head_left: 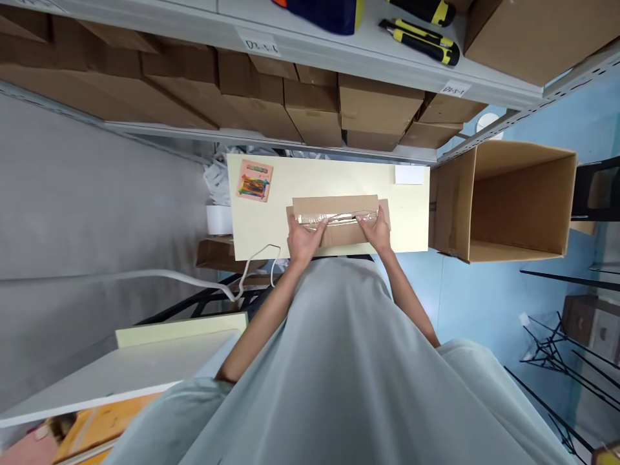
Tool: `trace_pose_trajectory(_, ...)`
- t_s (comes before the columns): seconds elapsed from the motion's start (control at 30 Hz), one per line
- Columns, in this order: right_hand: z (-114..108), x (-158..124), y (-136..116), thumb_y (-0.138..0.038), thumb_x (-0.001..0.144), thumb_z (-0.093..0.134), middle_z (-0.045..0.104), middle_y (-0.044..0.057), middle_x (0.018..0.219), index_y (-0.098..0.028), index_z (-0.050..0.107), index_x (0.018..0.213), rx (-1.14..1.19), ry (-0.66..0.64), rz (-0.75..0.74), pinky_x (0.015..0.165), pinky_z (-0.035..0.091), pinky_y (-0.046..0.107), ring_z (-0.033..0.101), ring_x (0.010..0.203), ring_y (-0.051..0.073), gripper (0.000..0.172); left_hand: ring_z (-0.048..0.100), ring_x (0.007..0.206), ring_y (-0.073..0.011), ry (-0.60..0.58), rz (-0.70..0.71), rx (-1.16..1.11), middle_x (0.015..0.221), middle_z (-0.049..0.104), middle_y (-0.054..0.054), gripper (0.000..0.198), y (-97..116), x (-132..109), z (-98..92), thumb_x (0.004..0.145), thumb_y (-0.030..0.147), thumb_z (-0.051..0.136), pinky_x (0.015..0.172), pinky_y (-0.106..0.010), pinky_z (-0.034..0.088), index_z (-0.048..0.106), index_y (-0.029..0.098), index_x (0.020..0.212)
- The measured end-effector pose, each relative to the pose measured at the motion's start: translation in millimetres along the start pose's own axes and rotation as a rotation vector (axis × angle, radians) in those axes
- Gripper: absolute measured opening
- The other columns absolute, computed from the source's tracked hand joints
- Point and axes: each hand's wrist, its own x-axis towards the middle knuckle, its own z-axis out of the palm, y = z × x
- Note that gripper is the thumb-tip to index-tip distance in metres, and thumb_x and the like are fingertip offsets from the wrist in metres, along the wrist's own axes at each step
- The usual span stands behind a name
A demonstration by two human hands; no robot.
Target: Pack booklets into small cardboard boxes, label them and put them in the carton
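Note:
A brown cardboard box [346, 237] lies on the pale yellow table [407, 219] in front of me, its long flaps [334, 204] on the upper side. Clear tape [341, 218] runs along the middle where the flaps meet. At the box's left end, my left hand [303, 241] grips the edge, thumb pressing near the tape. My right hand [376, 231] holds the right end the same way, its thumb on the tape too. Fingers beneath the cardboard are partly hidden.
A pink printed card [254, 181] and a white label stack [409, 174] lie on the table. A large open carton [518, 200] stands at the right. Above, a shelf [310, 55] bears box cutters [421, 42] and brown boxes. A white cable [169, 276] crosses at left.

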Motion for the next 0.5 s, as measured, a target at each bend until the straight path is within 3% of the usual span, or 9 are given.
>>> trace_pose_trajectory(0.13,-9.4,6.4,8.5,-0.068,0.112,0.001,0.059,0.02,0.162,-0.008,0.017,0.176,0.023,-0.094,-0.138,0.123,0.047,0.037,0.06,0.148,0.023,0.088,0.073,0.128,-0.0414,-0.027,0.031,-0.035,0.129,0.078,-0.021,0.079,-13.8,10.4,1.0,0.098,0.081,0.051,0.114,-0.056,0.055,0.065,0.015,0.139)
trace_pose_trajectory(0.23,-15.1,6.3,13.0,-0.057,0.112,-0.01,0.052,0.019,0.169,-0.008,0.02,0.175,-0.002,-0.096,-0.171,0.128,0.042,0.037,0.053,0.155,0.02,0.085,0.069,0.135,-0.0396,-0.063,0.057,-0.069,0.135,0.076,-0.022,0.08,-20.6,12.8,-1.9,0.106,0.077,0.033,0.119,-0.055,0.051,0.063,0.015,0.145)
trace_pose_trajectory(0.3,-14.6,3.5,11.0,-0.053,0.114,-0.004,0.044,0.023,0.173,-0.003,0.019,0.175,-0.073,-0.036,-0.091,0.132,0.037,0.042,0.044,0.162,0.023,0.082,0.054,0.153,-0.0393,-0.054,0.08,-0.076,0.157,0.061,-0.027,0.086,-18.7,10.8,-4.2,0.107,0.075,0.032,0.129,-0.057,0.04,0.048,0.01,0.161)
trace_pose_trajectory(0.37,-10.1,-1.0,3.1,-0.055,0.114,0.007,0.031,0.027,0.178,0.002,0.016,0.174,-0.18,0.072,-0.024,0.136,0.03,0.048,0.03,0.168,0.028,0.082,0.025,0.169,-0.0386,0.002,0.151,-0.054,0.177,0.031,-0.03,0.096,-10.9,6.4,-5.6,0.106,0.073,0.038,0.137,-0.058,0.023,0.027,0.004,0.171)
trace_pose_trajectory(0.43,-1.5,-5.7,-10.4,-0.061,0.113,0.019,0.018,0.028,0.182,0.002,0.011,0.175,-0.271,0.181,-0.045,0.138,0.023,0.055,0.016,0.172,0.033,0.088,0.0,0.173,-0.0386,0.052,0.246,-0.003,0.183,0.007,-0.029,0.106,1.0,1.5,-5.1,0.103,0.074,0.046,0.14,-0.06,0.008,0.015,0.001,0.174)
trace_pose_trajectory(0.5,10.0,-8.3,-26.7,-0.068,0.111,0.027,0.007,0.027,0.184,-0.001,0.005,0.176,-0.32,0.223,-0.126,0.137,0.018,0.063,0.005,0.173,0.037,0.096,-0.011,0.172,-0.04,0.059,0.313,0.044,0.183,-0.002,-0.028,0.115,13.1,-1.4,-2.3,0.099,0.077,0.054,0.138,-0.063,0.002,0.012,0.002,0.175)
